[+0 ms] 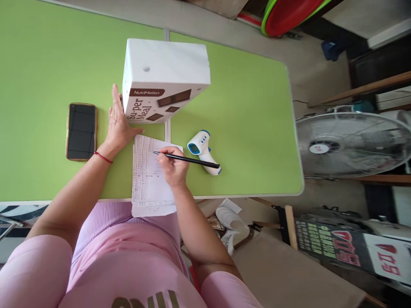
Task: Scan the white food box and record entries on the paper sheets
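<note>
My right hand (173, 167) is closed around a black pen (192, 160). The pen's tip is at the handwritten paper sheets (149, 175), which overhang the table's near edge. My left hand (118, 122) has its fingers spread and rests against the lower left corner of a white box (168, 62) marked "NutriMotion Su-per Meal". Its thumb reaches toward the top of the papers; some fingertips are hidden by the box side. To the right of the papers lies a white and blue infrared thermometer (204, 149), with the pen's back end passing over it.
A dark-screened phone (81, 131) in a brown case lies left of my left hand on the green table (250, 107). Past the table's right end stands a large fan (321, 147). Red and green basins (285, 17) are at the back; a printed bag (346, 248) sits lower right.
</note>
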`<state>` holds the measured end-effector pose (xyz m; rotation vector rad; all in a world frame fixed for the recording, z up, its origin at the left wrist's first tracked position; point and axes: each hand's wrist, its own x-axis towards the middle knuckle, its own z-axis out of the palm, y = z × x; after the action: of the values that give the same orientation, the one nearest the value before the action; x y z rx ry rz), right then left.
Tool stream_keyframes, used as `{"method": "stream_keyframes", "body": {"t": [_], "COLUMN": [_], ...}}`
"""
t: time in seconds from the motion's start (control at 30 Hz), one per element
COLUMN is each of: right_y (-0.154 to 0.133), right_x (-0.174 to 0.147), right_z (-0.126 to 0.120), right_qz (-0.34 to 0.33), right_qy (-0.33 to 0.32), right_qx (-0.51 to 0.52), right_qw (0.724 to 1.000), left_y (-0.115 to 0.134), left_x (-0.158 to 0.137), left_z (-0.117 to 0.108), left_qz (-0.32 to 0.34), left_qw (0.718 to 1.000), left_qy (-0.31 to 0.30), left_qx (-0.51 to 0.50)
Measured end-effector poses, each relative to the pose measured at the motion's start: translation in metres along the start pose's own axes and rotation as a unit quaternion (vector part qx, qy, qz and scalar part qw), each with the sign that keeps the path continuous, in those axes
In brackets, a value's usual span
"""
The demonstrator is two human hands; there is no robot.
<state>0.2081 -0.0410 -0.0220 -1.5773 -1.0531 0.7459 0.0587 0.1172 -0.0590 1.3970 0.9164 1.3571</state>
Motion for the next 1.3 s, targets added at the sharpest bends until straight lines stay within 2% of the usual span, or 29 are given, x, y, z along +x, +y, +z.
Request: {"method": "stream_keyframes", "body": {"t": [0.13, 0.37, 0.63, 1.03, 1.3], "right_y": [0.007, 0.009, 0.019, 0.019, 0.018], "right_x": [0.000, 0.000, 0.002, 0.003, 0.003], "right_z": [0.005, 0.000, 0.002, 0.003, 0.003], "right_qz": [-0.035, -0.052, -0.142, -0.158, -0.170], "right_qy": [0.031, -0.002, 0.007, -0.006, 0.020], "right_qx": [-0.018, -0.062, -0.110, -0.116, -0.117], "right_qw": [0.999, 0.997, 0.984, 0.981, 0.978], "left_y": [0.000, -0.003, -0.015, -0.018, -0.021], "left_x": [-0.001, -0.003, -0.002, -0.001, -0.002], "left_z": [0.003, -0.001, -0.012, -0.014, -0.013], "left_qz": [0.007, 0.015, 0.039, 0.040, 0.050], "left_qw": [1.000, 0.999, 0.982, 0.975, 0.977], "left_qy": [0.009, -0.046, -0.123, -0.124, -0.120], "left_qx": [-0.003, 0.018, 0.140, 0.183, 0.171]}}
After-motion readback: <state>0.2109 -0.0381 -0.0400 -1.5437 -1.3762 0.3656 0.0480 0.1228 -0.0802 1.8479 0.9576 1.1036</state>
